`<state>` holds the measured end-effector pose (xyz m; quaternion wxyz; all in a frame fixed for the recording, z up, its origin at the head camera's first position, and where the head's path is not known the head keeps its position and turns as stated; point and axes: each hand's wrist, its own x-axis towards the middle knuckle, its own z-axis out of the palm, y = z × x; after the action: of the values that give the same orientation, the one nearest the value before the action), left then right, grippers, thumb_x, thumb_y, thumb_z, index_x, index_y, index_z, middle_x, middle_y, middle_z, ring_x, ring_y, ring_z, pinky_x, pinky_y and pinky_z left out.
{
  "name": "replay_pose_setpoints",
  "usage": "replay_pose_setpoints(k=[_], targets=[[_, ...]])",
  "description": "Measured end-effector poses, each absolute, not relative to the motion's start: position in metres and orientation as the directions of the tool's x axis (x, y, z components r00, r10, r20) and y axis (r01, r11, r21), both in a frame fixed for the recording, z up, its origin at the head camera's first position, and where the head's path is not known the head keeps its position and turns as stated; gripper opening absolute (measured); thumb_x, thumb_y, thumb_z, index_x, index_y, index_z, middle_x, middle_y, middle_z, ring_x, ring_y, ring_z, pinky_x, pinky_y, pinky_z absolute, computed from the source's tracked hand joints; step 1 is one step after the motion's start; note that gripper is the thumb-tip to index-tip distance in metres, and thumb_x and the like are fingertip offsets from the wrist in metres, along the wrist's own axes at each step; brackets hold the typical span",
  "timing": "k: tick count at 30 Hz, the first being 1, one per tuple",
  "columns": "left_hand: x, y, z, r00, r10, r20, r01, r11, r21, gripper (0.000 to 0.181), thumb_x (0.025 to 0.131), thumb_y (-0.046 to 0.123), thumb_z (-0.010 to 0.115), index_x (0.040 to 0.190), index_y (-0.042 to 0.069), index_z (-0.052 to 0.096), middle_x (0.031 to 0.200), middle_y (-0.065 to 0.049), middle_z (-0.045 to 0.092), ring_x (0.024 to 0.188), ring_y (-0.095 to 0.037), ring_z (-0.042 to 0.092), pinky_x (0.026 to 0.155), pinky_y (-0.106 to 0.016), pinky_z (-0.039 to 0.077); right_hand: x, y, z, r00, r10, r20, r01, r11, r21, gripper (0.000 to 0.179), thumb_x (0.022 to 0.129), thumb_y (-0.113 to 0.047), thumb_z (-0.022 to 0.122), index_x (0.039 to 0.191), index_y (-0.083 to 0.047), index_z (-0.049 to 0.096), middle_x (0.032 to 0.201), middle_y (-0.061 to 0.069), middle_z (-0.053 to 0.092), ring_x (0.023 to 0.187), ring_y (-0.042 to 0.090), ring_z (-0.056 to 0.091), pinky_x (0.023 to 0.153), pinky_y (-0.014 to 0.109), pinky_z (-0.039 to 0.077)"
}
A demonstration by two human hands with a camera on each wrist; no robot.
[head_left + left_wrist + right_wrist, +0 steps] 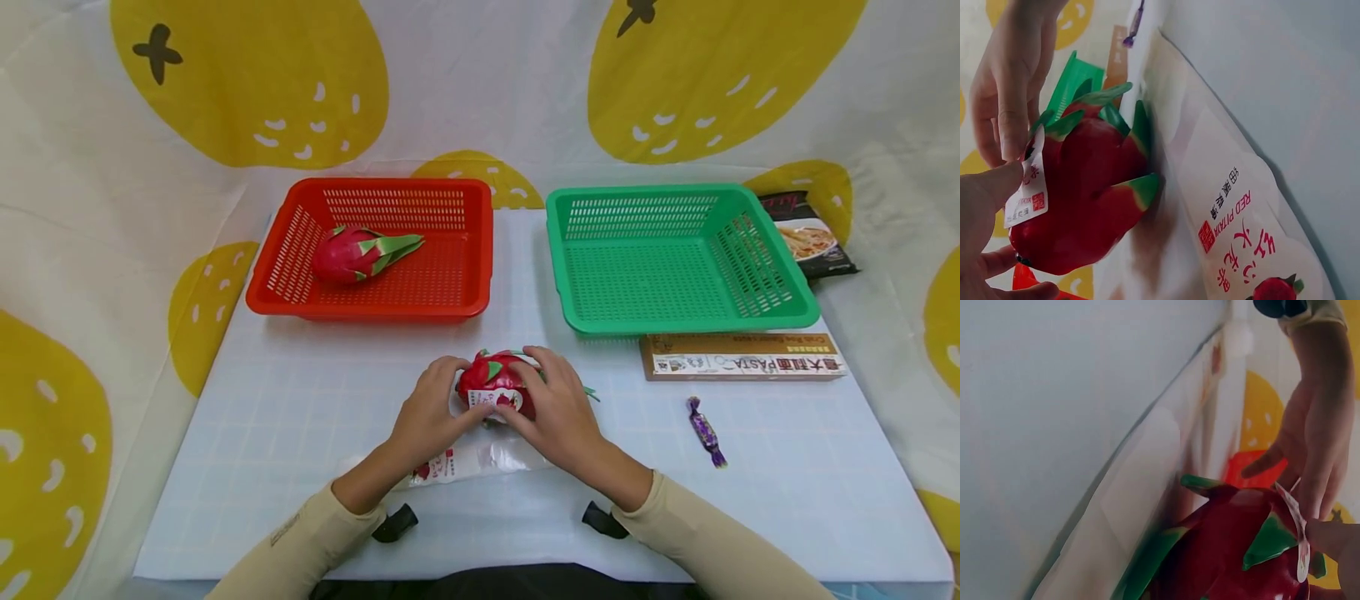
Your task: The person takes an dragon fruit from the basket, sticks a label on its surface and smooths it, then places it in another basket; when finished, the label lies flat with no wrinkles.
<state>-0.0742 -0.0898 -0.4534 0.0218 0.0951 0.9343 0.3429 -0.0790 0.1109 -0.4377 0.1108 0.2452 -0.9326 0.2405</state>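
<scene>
In the head view a red dragon fruit [488, 374] with green leaf tips sits near the table's front middle. My left hand [429, 414] holds its left side, and my right hand [561, 412] grips it from the right. Both thumbs meet at a white printed label [1030, 187] on the fruit's near face; the left wrist view shows the label partly standing off the skin. Between my forearms lies a clear plastic bag [480, 460] printed "RED PITAYA". Some fingers behind the fruit are hidden.
A red basket [397, 312] holding another dragon fruit [352, 254] stands back left. Back right are a green basket [690, 323], a black snack packet [817, 242] and a pasta box [742, 358]. A purple wrapped candy [706, 432] lies in front of the box.
</scene>
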Motion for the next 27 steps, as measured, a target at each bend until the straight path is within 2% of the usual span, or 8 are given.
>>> replay_pose_setpoints(k=[9,13,17,21,24,27], targets=[[-0.078,-0.089,-0.454,-0.976,0.214,-0.037,0.125,0.694,0.709,0.067,0.078,0.038,0.076,0.13,0.011,0.045,0.129,-0.004,0.052,0.117,-0.019,0.05,0.096,-0.038,0.048,-0.08,0.112,-0.437,-0.859,-0.438,0.264,-0.511,0.758,-0.406,0.065,0.069,-0.037,0.082,0.122,-0.009,0.057,0.125,0.01,0.056,0.107,0.024,0.054,0.087,0.042,0.051],[-0.081,-0.092,-0.456,-0.967,0.256,-0.011,0.166,0.657,0.736,0.066,0.077,0.034,0.077,0.13,0.01,0.045,0.125,-0.004,0.054,0.11,-0.017,0.052,0.091,-0.033,0.05,-0.081,0.114,-0.438,-0.854,-0.456,0.251,-0.521,0.742,-0.421,0.067,0.068,-0.034,0.084,0.123,-0.009,0.056,0.126,0.01,0.055,0.108,0.023,0.055,0.087,0.04,0.051],[-0.083,-0.095,-0.457,-0.955,0.295,0.025,0.212,0.622,0.754,0.065,0.076,0.029,0.079,0.128,0.009,0.046,0.122,-0.004,0.056,0.104,-0.015,0.054,0.086,-0.029,0.052,-0.082,0.116,-0.438,-0.855,-0.464,0.232,-0.518,0.738,-0.432,0.068,0.068,-0.034,0.084,0.124,-0.01,0.055,0.128,0.009,0.055,0.114,0.023,0.053,0.093,0.048,0.048],[-0.084,-0.099,-0.458,-0.949,0.316,0.016,0.212,0.597,0.773,0.065,0.075,0.024,0.08,0.128,0.009,0.047,0.123,-0.004,0.056,0.109,-0.016,0.055,0.087,-0.029,0.053,-0.082,0.118,-0.438,-0.859,-0.466,0.211,-0.509,0.734,-0.45,0.069,0.068,-0.034,0.085,0.125,-0.011,0.054,0.13,0.008,0.053,0.118,0.024,0.052,0.097,0.054,0.043],[-0.085,-0.101,-0.458,-0.944,0.331,0.005,0.211,0.589,0.78,0.066,0.074,0.021,0.08,0.129,0.009,0.047,0.124,-0.005,0.056,0.112,-0.018,0.055,0.087,-0.03,0.052,-0.082,0.119,-0.438,-0.859,-0.472,0.197,-0.506,0.726,-0.466,0.071,0.067,-0.031,0.085,0.127,-0.011,0.053,0.131,0.008,0.052,0.12,0.024,0.051,0.099,0.053,0.042],[-0.086,-0.104,-0.459,-0.937,0.35,0.017,0.233,0.588,0.774,0.065,0.073,0.014,0.08,0.13,0.008,0.047,0.125,-0.006,0.056,0.113,-0.02,0.056,0.088,-0.031,0.052,-0.082,0.121,-0.438,-0.853,-0.489,0.184,-0.513,0.72,-0.468,0.074,0.066,-0.025,0.087,0.129,-0.012,0.051,0.132,0.007,0.05,0.119,0.024,0.05,0.096,0.048,0.046]])
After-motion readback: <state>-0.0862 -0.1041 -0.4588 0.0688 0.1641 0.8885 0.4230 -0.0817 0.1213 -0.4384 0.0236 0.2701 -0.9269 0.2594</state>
